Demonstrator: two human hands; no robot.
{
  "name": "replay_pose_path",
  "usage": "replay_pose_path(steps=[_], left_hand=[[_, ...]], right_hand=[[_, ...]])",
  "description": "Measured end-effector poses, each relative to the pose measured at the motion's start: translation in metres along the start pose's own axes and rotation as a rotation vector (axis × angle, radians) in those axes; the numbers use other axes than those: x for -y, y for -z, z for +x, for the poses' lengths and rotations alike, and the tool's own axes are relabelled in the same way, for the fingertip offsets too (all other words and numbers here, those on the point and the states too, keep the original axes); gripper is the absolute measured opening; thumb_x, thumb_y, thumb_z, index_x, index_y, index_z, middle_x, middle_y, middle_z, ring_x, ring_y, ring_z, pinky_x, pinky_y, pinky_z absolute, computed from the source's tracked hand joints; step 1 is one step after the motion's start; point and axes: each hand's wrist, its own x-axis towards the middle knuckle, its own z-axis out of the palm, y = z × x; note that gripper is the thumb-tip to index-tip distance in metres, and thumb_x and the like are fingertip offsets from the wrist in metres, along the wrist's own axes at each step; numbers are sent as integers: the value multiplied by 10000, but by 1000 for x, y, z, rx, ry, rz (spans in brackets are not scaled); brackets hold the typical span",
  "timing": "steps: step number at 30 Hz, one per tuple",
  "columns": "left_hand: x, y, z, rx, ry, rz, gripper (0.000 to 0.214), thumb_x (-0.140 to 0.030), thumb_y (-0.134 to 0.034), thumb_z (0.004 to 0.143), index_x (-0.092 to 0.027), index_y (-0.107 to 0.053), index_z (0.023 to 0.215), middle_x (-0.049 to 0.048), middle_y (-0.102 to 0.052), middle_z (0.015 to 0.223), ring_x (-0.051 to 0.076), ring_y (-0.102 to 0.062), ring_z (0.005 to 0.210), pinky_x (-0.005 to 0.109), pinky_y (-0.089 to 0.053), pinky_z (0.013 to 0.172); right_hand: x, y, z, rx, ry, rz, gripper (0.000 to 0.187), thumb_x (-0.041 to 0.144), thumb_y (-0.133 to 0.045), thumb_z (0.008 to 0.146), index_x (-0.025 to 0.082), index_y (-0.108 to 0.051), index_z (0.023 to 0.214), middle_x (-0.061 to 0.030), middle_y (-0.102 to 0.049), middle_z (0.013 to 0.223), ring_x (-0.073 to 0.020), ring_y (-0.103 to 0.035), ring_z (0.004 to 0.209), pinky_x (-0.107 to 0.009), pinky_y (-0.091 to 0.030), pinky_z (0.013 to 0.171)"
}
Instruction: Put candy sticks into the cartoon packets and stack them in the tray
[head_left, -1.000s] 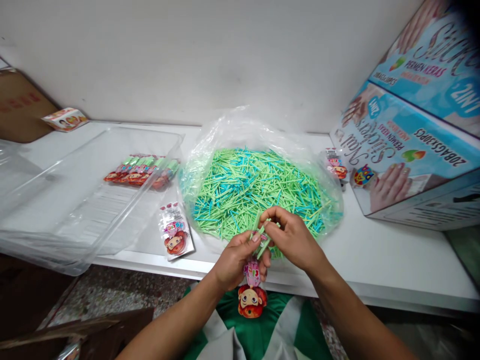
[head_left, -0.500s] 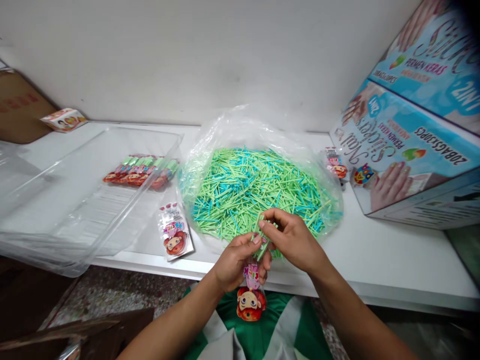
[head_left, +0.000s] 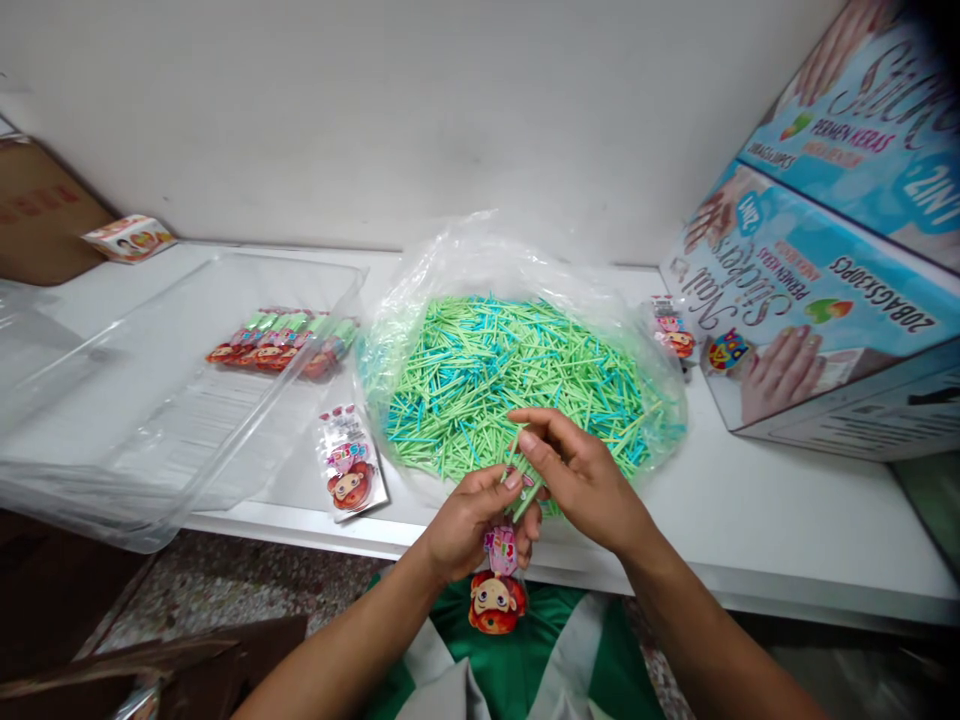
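Note:
My left hand (head_left: 480, 515) is closed around a small printed packet (head_left: 497, 602), which hangs below it with a red-haired cartoon figure at its lower end. Several thin green sticks (head_left: 528, 492) stand out of the packet's top between both hands. My right hand (head_left: 581, 475) has its thumb and fingers curled against the upper ends of these sticks, its index finger reaching past them. The palm hides part of the bundle. Right behind both hands lies a clear plastic bag (head_left: 450, 255) with a big heap of loose green and blue sticks (head_left: 517, 375).
A clear plastic tray (head_left: 259, 440) on the left has several filled packets (head_left: 277, 342) in or behind it. A stack of flat packets (head_left: 350, 465) lies near the white table's (head_left: 780, 510) front edge. Blue printed cartons (head_left: 817, 290) stand at right, a brown carton (head_left: 45, 215) at far left.
My right hand has shifted slightly, its index finger lifting and stretching left above the sticks. The packet in my left hand has swung a little left and up.

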Motion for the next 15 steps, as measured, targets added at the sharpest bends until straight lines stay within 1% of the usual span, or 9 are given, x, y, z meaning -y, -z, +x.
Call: replay_pose_path(steps=[3,5,7,8,9,10,11,13,15], left_hand=[[-5,0,-4,-33,-9,83,250,-401,-531,848,-153,-500,831,23,-600,649,110,-543,436,227,-446,431],[-10,1,-10,-115,-20,143,269,-408,-547,840,-140,-522,852,30,-608,677,104,-553,465,218,-447,458],[-17,4,-18,-236,-44,165,278,-410,-570,827,-136,-536,860,30,-615,694,108,-574,515,227,-470,521],[-21,6,-22,-295,-60,162,277,-407,-582,821,-138,-538,871,30,-620,704,116,-590,550,242,-486,564],[-24,8,-26,-347,-75,157,276,-402,-594,814,-142,-539,887,31,-626,718,129,-608,594,261,-499,609],[-27,11,-30,-386,-84,157,277,-395,-605,808,-145,-539,905,36,-634,737,143,-624,641,281,-508,648],[-29,14,-34,-412,-90,166,280,-386,-615,801,-147,-539,926,42,-640,761,156,-634,681,298,-513,675],[-30,18,-38,-436,-103,205,290,-363,-635,789,-148,-540,958,55,-649,807,170,-639,729,310,-517,688],[-29,20,-40,-430,-124,237,278,-331,-650,781,-144,-537,952,63,-651,834,167,-635,735,303,-515,681]], right_hand=[[2,4,1,48,69,-97,265,380,-461,893,242,-644,1026,-46,-639,961,-178,-625,837,-285,-491,700],[0,11,3,29,80,-110,294,399,-451,901,239,-630,1071,-49,-649,1005,-183,-620,896,-299,-481,765],[-7,19,5,-38,50,-117,315,415,-448,902,231,-597,1111,-40,-662,977,-171,-622,855,-290,-477,749],[-12,22,6,-61,31,-148,307,416,-449,901,225,-595,1091,-31,-667,932,-161,-621,800,-279,-474,712],[-19,25,7,-61,24,-213,282,412,-455,896,218,-607,1034,-20,-667,871,-152,-611,737,-270,-463,670],[-26,25,9,-31,25,-307,256,399,-460,892,214,-621,965,-11,-662,813,-148,-598,693,-265,-447,645],[-33,24,10,12,34,-403,241,382,-460,889,212,-628,911,-7,-658,780,-149,-591,679,-265,-431,636],[-46,16,15,72,42,-559,237,362,-456,883,208,-636,871,-18,-671,795,-163,-603,712,-268,-412,650],[-58,3,22,41,0,-644,255,374,-451,881,202,-638,908,-35,-689,811,-175,-619,725,-267,-397,648]])
